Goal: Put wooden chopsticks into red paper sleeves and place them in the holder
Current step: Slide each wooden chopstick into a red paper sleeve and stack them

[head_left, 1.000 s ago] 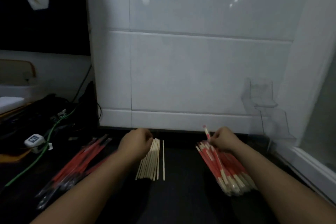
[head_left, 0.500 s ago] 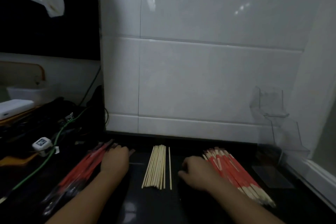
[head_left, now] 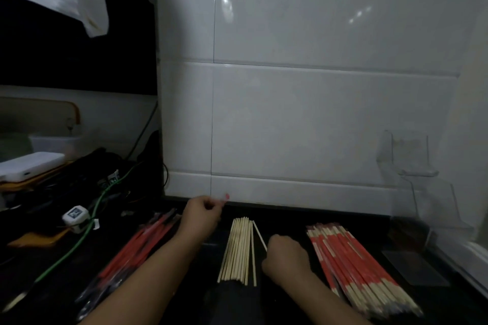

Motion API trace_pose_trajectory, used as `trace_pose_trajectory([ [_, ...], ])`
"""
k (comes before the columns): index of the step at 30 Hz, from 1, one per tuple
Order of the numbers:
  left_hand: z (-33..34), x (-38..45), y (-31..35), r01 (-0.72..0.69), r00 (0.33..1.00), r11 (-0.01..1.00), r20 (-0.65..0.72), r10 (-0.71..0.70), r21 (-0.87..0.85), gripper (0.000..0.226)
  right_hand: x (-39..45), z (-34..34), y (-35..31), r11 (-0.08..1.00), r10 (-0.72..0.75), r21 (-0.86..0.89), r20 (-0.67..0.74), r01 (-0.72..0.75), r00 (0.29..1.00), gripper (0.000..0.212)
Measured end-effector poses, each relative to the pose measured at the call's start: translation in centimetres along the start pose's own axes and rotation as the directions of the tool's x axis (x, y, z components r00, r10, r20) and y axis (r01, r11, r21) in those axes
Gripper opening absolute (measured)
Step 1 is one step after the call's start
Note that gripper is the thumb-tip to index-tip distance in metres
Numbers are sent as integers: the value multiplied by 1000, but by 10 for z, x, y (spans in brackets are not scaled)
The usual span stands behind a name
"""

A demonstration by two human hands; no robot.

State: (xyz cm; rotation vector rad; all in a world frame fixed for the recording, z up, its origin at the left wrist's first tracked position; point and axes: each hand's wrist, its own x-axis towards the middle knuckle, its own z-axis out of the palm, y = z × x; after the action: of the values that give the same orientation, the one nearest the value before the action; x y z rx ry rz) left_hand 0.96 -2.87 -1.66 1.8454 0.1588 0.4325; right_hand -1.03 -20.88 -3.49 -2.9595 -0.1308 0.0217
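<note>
On the dark worktop (head_left: 285, 306), right of the bare chopsticks (head_left: 239, 250), a large stack of sleeved pairs (head_left: 353, 266) lies finished but not yet in the clear holder (head_left: 412, 174), which looks empty. Left of the bare ones wait the red sleeves (head_left: 137, 245). The left hand (head_left: 202, 215) pinches one sleeve (head_left: 225, 196); the right hand (head_left: 286, 256) grips a single chopstick (head_left: 258, 235), unsleeved so far

Place: a kitchen or eatery back counter, dimly lit.
Wall: glossy white tiles (head_left: 303, 124) rise just beyond both hands.
Counter: black polished top (head_left: 287, 219) under the hands.
Supplies: sleeved chopstick stack (head_left: 356, 264) right of the right hand; clear acrylic holder (head_left: 412, 166) farther right against the wall.
Clutter: cables (head_left: 79, 240) and a charger (head_left: 75, 216) left of the left hand.
</note>
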Motion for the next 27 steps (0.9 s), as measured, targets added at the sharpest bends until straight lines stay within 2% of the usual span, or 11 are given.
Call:
trace_pose_trajectory([
  [2, 3, -3, 11, 19, 1000, 990, 23, -16, -139, 11, -2, -6, 5, 1000, 23, 22, -36, -22, 999, 7],
  [4, 5, -5, 21, -12, 999, 986, 42, 19, -163, 12, 0, -15, 12, 997, 42, 64, -99, -36, 994, 18],
  [6, 7, -8, 31, -54, 996, 980, 62, 67, -192, 17, 4, -27, 18, 988, 44, 152, -205, -12, 978, 8],
  [8, 10, -11, 39, -86, 995, 971, 35, 96, -224, 23, 13, -41, 27, 952, 50, 301, -360, 65, 932, 9],
  [10, 13, -12, 45, -119, 993, 967, -1, 122, -227, 24, 19, -61, 32, 828, 113, 528, -487, 189, 866, 5],
  [12, 14, -15, 49, -148, 989, 961, -25, 146, -235, 26, 22, -87, 33, 605, 204, 743, -491, 286, 847, 11],
  [14, 14, -16, 52, -158, 987, 952, -48, 151, -261, 29, 22, -114, 31, 386, 237, 852, -461, 353, 855, 13],
  [16, 13, -18, 57, -155, 988, 943, -50, 147, -293, 28, 20, -138, 28, 287, 238, 855, -501, 433, 832, 12],
  [19, 10, -21, 67, -167, 985, 925, -25, 169, -341, 19, 14, -165, 24, 301, 237, 781, -618, 548, 750, 18],
  [22, 10, -25, 75, -176, 982, 905, -1, 191, -388, 10, 10, -185, 19, 309, 241, 741, -668, 597, 704, 20],
  [27, 8, -23, 83, -147, 984, 891, 26, 175, -429, 30, 3, -205, 15, 256, 263, 737, -676, 626, 688, 20],
])
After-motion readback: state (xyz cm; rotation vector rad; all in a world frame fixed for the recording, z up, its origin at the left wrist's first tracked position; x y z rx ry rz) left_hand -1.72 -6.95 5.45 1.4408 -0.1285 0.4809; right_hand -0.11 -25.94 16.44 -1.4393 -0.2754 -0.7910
